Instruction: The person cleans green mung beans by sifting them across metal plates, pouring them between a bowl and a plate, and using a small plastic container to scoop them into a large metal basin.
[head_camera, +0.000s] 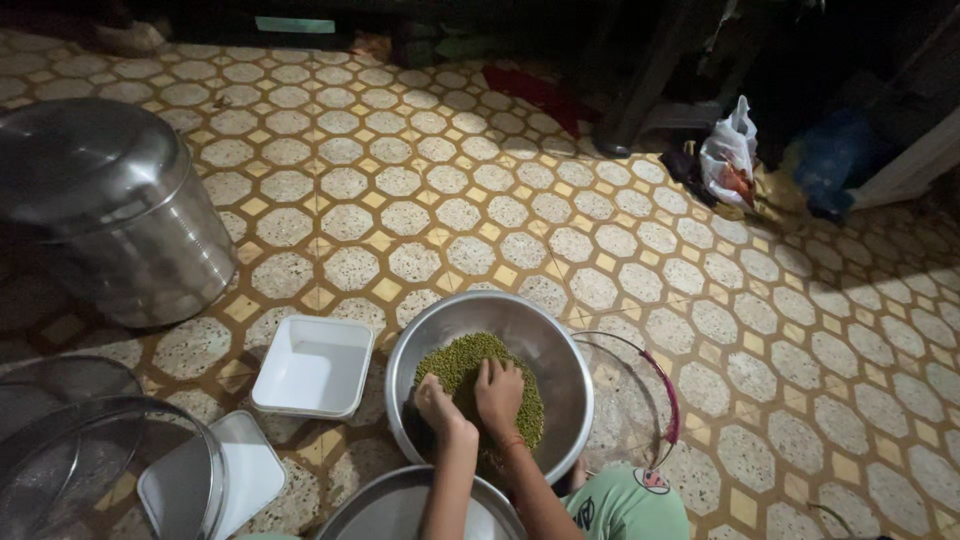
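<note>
A round steel bowl sits on the tiled floor in front of me, holding a heap of small green beans. My right hand rests palm-down on the heap, fingers spread over the beans. My left hand is beside it at the near left of the heap, fingers curled into the beans. Whether either hand grips any beans is hidden.
A white square tub lies left of the bowl, its white lid nearer me. A lidded steel drum stands far left. A mesh sieve lies right of the bowl; another sieve at lower left. A steel plate is near my knees. A white plastic bag lies at back right.
</note>
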